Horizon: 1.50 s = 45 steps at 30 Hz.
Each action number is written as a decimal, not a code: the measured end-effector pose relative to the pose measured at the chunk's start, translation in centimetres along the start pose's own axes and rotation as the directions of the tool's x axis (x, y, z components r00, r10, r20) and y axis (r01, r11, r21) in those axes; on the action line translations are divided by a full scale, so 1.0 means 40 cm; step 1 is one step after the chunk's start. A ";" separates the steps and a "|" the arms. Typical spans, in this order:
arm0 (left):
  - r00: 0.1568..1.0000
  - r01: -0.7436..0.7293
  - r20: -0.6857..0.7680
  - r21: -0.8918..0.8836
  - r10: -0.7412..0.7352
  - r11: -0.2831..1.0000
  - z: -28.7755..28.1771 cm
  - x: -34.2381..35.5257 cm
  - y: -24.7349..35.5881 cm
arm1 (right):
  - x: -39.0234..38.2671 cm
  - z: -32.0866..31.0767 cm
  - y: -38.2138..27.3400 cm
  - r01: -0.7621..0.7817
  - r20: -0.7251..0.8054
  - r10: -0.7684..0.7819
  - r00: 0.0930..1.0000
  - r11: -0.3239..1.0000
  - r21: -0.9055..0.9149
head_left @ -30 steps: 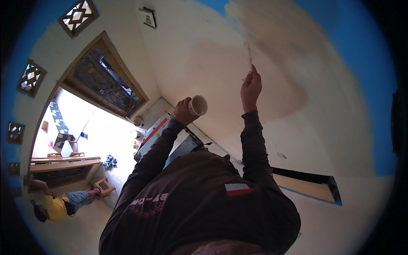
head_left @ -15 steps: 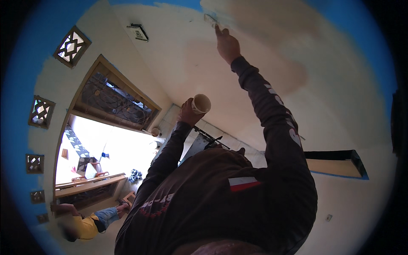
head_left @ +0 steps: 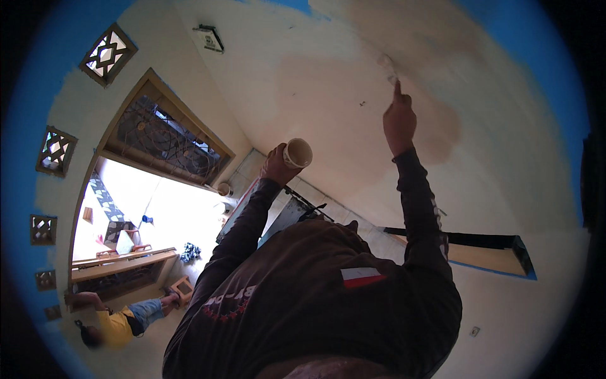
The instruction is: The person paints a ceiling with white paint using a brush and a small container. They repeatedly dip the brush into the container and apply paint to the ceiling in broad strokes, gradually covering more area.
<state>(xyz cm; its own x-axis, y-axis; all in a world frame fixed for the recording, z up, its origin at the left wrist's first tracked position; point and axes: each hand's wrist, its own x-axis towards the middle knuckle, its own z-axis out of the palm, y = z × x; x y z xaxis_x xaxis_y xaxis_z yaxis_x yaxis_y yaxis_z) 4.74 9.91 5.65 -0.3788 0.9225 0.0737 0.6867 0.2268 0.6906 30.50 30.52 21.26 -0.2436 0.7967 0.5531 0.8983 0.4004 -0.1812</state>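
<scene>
My left hand [head_left: 274, 165] is wrapped round a pale cup-like container [head_left: 297, 153], its round mouth facing me. What lies inside it I cannot make out. Up and to the right, my right hand [head_left: 399, 123] grips a pale paintbrush [head_left: 388, 68], the index finger stretched along it. The brush is blurred, and its head is at the cream wall [head_left: 334, 132]. Around it spreads a darker, pinkish-beige patch [head_left: 353, 82]. Strips of blue paint [head_left: 284, 4] border the pale surface.
At left are a bright doorway [head_left: 164, 196] with a wooden-framed grille [head_left: 167, 136] above it, and several vent blocks [head_left: 108, 55]. A person in a yellow top [head_left: 117, 325] is at lower left, beside a wooden stool [head_left: 182, 289]. A dark-edged recess [head_left: 492, 252] opens at right.
My right hand has swept the brush right and downward across the wall. My left hand still holds the container in nearly the same place. The surroundings have shifted slightly in view.
</scene>
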 end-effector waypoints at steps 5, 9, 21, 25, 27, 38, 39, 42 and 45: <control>1.000 0.002 0.016 -0.030 -0.002 1.000 0.002 0.000 -0.002 | -0.087 -0.027 -0.001 -0.025 -0.165 0.052 0.985 0.986 0.163; 0.999 -0.018 0.048 -0.026 0.019 1.000 0.011 0.009 -0.017 | -0.100 0.025 -0.037 0.065 -0.233 0.012 0.972 0.945 0.319; 0.994 -0.106 -0.040 0.011 0.106 0.994 0.033 0.023 -0.047 | 0.141 0.145 -0.216 0.020 -0.235 0.099 0.967 0.890 0.456; 0.990 -0.121 -0.075 0.033 0.123 0.992 0.037 0.014 -0.051 | 0.131 0.105 -0.130 -0.074 -0.211 0.168 0.963 0.917 0.391; 0.988 -0.135 -0.071 0.019 0.136 0.991 0.042 0.020 -0.056 | 0.095 0.093 -0.070 -0.089 -0.269 0.188 0.945 0.936 0.341; 0.989 -0.135 -0.068 -0.013 0.134 0.991 0.026 0.004 -0.018 | -0.222 -0.114 0.269 -0.359 -0.385 0.414 0.825 0.910 0.208; 0.990 -0.131 -0.061 -0.017 0.130 0.991 0.021 0.004 -0.011 | -0.251 -0.131 0.273 -0.378 -0.413 0.436 0.800 0.900 0.218; 0.994 -0.107 -0.040 -0.020 0.106 0.994 0.016 0.003 -0.008 | -0.331 -0.166 0.280 -0.430 -0.483 0.500 0.719 0.866 0.256; 0.995 -0.096 -0.036 -0.011 0.095 0.995 0.018 0.000 -0.010 | -0.334 -0.156 0.277 -0.476 -0.508 0.504 0.698 0.857 0.197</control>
<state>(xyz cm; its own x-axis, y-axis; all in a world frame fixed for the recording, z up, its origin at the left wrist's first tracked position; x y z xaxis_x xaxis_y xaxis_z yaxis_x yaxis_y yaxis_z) 4.92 10.04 4.85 -0.3336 0.9282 0.1648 0.7132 0.1341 0.6880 45.99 21.50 16.95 0.4689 0.5281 0.7080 0.8138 0.0533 -0.5787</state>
